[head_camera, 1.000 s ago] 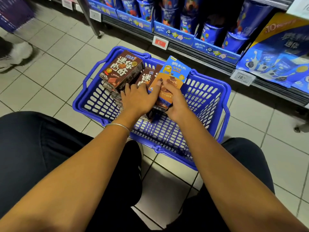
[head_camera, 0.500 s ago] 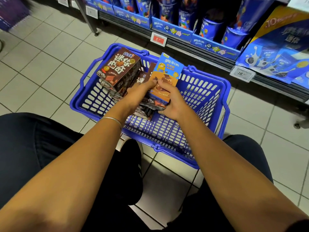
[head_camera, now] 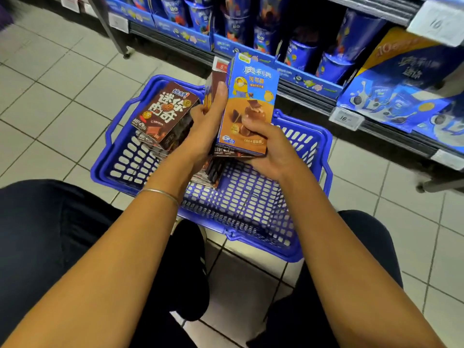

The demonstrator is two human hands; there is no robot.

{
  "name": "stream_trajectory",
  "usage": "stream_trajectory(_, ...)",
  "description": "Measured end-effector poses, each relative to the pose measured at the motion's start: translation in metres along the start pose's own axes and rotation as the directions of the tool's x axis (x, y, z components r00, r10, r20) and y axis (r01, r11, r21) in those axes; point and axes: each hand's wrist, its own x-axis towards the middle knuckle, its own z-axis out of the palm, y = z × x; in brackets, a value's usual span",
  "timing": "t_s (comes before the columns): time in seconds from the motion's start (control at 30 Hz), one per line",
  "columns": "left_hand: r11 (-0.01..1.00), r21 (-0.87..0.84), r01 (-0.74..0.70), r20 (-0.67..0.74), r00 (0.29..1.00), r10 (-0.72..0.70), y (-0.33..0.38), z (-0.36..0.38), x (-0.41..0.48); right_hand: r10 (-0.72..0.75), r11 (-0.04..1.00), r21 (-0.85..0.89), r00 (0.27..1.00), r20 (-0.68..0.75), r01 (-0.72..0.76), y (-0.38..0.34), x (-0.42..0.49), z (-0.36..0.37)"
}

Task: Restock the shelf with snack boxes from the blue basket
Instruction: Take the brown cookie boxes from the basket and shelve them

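While blue basket [head_camera: 251, 212] sits on floor [head_camera: 62, 101], left hand [head_camera: 206, 131] and right hand [head_camera: 271, 149] clasp upright snack boxes [head_camera: 251, 104]; brown box [head_camera: 165, 114] at basket's ten o'clock.

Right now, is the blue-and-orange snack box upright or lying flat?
Upright: the blue-and-orange snack box stands on end in the right hand, its top toward the shelf; the left hand holds a brown box behind it.
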Motion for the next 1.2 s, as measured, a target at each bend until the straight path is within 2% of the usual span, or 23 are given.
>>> stream_trajectory(0.07,0.998,-0.059,-0.015,-0.011,1.000,0.015,0.009,0.008,0.000,-0.013,1.000,0.020,1.000,0.010,0.013,-0.015,-0.008,0.008)
stream_trajectory(0.17,0.992,-0.124,0.038,-0.007,0.999,-0.039,0.038,0.021,-0.013,0.002,0.998,0.067,0.996,-0.090,0.004,-0.045,-0.035,0.029)
stream_trajectory(0.33,0.992,-0.115,0.052,-0.083,0.995,-0.062,0.134,0.037,-0.074,-0.037,0.995,0.086,0.982,-0.184,0.054,-0.126,-0.104,0.109)
stream_trajectory(0.43,0.998,-0.070,-0.001,-0.096,0.995,-0.005,0.217,0.043,-0.124,-0.097,0.995,0.005,0.963,-0.252,0.102,-0.188,-0.154,0.174)
stream_trajectory(0.53,0.993,-0.067,-0.098,-0.085,0.992,0.092,0.316,0.053,-0.189,-0.176,0.984,-0.069,0.949,-0.263,0.163,-0.262,-0.209,0.243)
stream_trajectory(0.67,0.962,-0.155,-0.225,-0.025,0.974,0.223,0.453,0.068,-0.283,-0.331,0.941,-0.146,0.924,-0.193,0.306,-0.363,-0.291,0.337)
stream_trajectory(0.73,0.948,-0.132,-0.291,-0.045,0.957,0.288,0.516,0.076,-0.321,-0.394,0.910,-0.196,0.908,-0.143,0.365,-0.408,-0.327,0.377)
stream_trajectory(0.83,0.912,-0.116,-0.393,-0.055,0.920,0.389,0.605,0.092,-0.360,-0.524,0.821,-0.324,0.846,-0.097,0.471,-0.479,-0.374,0.430)
stream_trajectory(0.97,0.828,-0.155,-0.539,0.023,0.836,0.548,0.706,0.115,-0.395,-0.688,0.647,-0.484,0.725,-0.036,0.589,-0.562,-0.419,0.488)
stream_trajectory(1.13,0.719,-0.227,-0.657,0.040,0.732,0.681,0.783,0.135,-0.410,-0.788,0.522,-0.529,0.616,0.001,0.669,-0.628,-0.441,0.522)
stream_trajectory(1.2,0.696,-0.219,-0.684,0.025,0.709,0.704,0.805,0.141,-0.407,-0.808,0.511,-0.509,0.589,-0.009,0.693,-0.648,-0.443,0.529)
